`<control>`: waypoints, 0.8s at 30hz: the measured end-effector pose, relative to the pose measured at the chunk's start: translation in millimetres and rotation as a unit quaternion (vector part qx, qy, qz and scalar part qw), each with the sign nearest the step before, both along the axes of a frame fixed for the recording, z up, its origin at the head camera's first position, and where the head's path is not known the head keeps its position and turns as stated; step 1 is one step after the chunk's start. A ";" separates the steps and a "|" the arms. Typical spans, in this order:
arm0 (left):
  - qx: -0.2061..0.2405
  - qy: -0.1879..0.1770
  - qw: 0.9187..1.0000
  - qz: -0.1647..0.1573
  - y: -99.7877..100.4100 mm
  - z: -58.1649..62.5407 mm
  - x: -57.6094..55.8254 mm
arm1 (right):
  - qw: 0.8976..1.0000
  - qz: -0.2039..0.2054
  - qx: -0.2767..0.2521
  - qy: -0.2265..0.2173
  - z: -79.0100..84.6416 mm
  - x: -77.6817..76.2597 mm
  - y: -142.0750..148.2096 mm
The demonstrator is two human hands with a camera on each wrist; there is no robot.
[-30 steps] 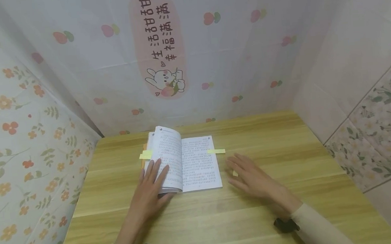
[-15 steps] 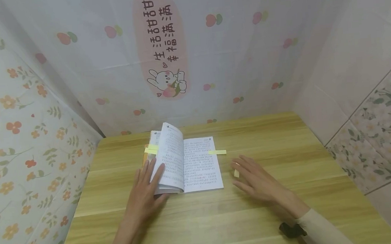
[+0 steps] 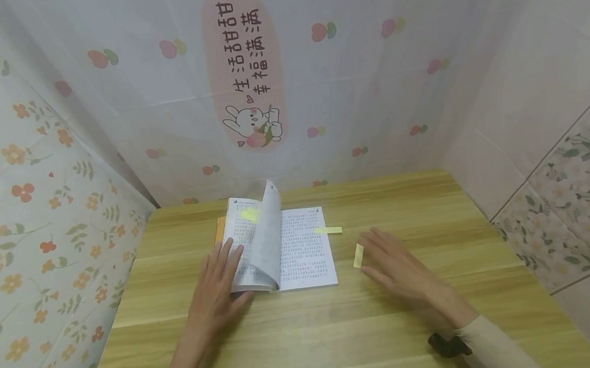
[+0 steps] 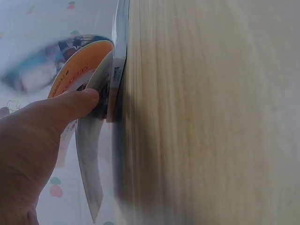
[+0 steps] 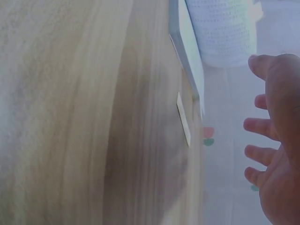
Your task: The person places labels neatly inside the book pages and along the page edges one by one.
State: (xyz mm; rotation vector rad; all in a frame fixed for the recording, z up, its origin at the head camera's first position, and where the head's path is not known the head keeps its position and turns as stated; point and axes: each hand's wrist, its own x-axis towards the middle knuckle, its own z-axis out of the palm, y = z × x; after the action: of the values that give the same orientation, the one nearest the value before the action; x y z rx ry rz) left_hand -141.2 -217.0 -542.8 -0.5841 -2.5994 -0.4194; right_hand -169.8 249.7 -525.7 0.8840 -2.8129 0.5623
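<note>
An open book (image 3: 309, 264) with printed pages lies on the table. My left hand (image 3: 212, 286) grips its left half, fingers over the pages' outer edge; in the left wrist view the thumb (image 4: 82, 101) presses on bent pages beside the orange inner cover (image 4: 89, 56). A loose page (image 3: 269, 232) stands up near the spine, curved. One yellow sticky strip (image 3: 330, 230) juts past the right page's edge, and yellow sticky strips (image 3: 250, 214) show on the left page. My right hand (image 3: 397, 265) hovers right of the book, fingers extended, beside a small pale yellow sticky pad (image 3: 358, 256).
The wood-grain table (image 3: 307, 339) runs back to a white curtain (image 3: 372, 103) with fruit prints. A flowered curtain (image 3: 34, 239) closes off the left side, and a pale tiled wall (image 3: 560, 186) the right.
The loose page has swung up from the left side toward the spine, uncovering the yellow strips beneath. My right hand has drawn back to the right, exposing the sticky pad.
</note>
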 end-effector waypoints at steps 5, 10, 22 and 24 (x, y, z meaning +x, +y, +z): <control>0.003 0.016 1.000 -0.005 -2.2 0.8 0.0 | 1.000 0.001 -0.005 0.011 3.9 -2.4 3.9; 0.014 0.045 0.999 -0.021 -5.6 1.6 -1.2 | 1.000 -0.002 -0.006 0.025 5.7 -4.1 6.4; 0.029 0.133 0.990 -0.037 -11.7 10.9 -5.6 | 0.999 -0.006 -0.015 0.049 6.1 -4.9 10.8; 0.033 0.141 0.989 -0.039 -11.4 12.8 -5.9 | 0.999 -0.008 -0.016 0.047 6.7 -4.9 11.2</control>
State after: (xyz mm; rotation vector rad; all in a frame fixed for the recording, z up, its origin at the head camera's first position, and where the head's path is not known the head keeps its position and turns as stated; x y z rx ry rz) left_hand -147.1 -228.4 -530.0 -0.6730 -2.2910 -0.4143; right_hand -174.6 260.9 -519.0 0.8583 -2.7174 0.5467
